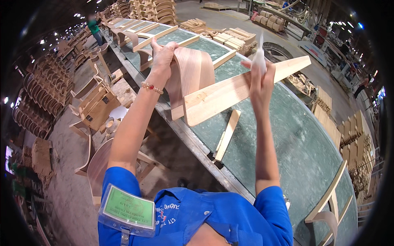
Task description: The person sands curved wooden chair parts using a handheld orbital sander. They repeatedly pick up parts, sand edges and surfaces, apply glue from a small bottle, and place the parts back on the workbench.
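My left hand (163,57) is closed over the top edge of a curved wooden chair back (191,67), held above the table. A long pale tapered wooden leg (223,98) runs across the chair back's near side and reaches out to the right. In my right hand (261,80) is a white squeeze bottle (259,61), its thin nozzle pointing up. That hand overlaps the leg in view; whether it touches the wood I cannot tell. Below the leg, a short wooden strip (227,135) lies on the green tabletop (266,139).
Slatted wooden frames (164,33) line the table's far end. A curved wooden frame (330,205) lies at its near right. Chair parts (96,106) crowd the floor to the left, beside stacked curved backs (45,98). Stacked boards (353,139) stand right. A person in green (93,28) is far left.
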A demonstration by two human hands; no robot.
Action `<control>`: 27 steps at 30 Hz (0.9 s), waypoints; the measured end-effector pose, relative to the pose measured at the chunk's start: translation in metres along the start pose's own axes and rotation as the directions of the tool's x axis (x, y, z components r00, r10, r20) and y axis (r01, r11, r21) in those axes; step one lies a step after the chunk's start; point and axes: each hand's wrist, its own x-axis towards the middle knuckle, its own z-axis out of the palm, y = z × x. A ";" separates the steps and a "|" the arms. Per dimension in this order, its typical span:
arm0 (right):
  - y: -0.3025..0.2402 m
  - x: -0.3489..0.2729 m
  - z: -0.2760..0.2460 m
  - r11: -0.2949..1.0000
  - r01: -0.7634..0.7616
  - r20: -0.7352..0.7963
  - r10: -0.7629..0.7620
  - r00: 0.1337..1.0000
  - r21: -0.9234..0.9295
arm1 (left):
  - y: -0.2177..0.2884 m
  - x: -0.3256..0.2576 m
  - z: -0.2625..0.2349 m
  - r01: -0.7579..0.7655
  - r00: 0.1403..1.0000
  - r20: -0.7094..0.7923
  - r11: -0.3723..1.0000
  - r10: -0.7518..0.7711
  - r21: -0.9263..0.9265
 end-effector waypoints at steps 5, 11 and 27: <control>-0.036 -0.098 0.020 0.917 0.362 0.265 -0.311 0.913 -0.169 | -0.003 0.013 -0.014 -0.054 0.998 -0.011 0.999 0.054 0.000; -0.046 -0.100 0.043 0.862 0.464 0.377 -0.369 0.850 -0.202 | -0.002 0.010 -0.008 -0.058 0.998 0.016 0.996 0.057 0.062; -0.052 -0.085 0.040 0.891 0.398 0.506 -0.246 0.827 -0.218 | -0.003 0.014 -0.012 -0.076 0.997 -0.002 0.993 0.077 0.091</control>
